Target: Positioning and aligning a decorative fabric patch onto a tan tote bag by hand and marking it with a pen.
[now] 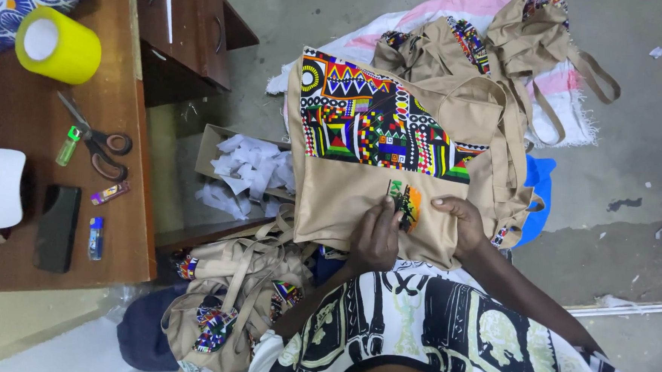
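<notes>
1. A person in a black-and-white patterned top works over a tan tote bag [391, 189] spread across the lap, its upper panel a bright geometric print.
2. The left hand [375, 237] pinches a small orange-and-green patch [405, 203] between its fingertips, grip closed on the patch's edge, pressing it to the bag's plain lower half.
3. The right hand [461, 221] lies flat on the bag just beside the patch, fingers extended, holding nothing.
4. More tan bags are piled on the floor above [497, 36] and below left [235, 294].
5. A cardboard box of white paper scraps [245, 166] sits beside the wooden desk [118, 220].
6. On the desk lie scissors [95, 140], a yellow tape roll [57, 45] and a dark phone [57, 228].
</notes>
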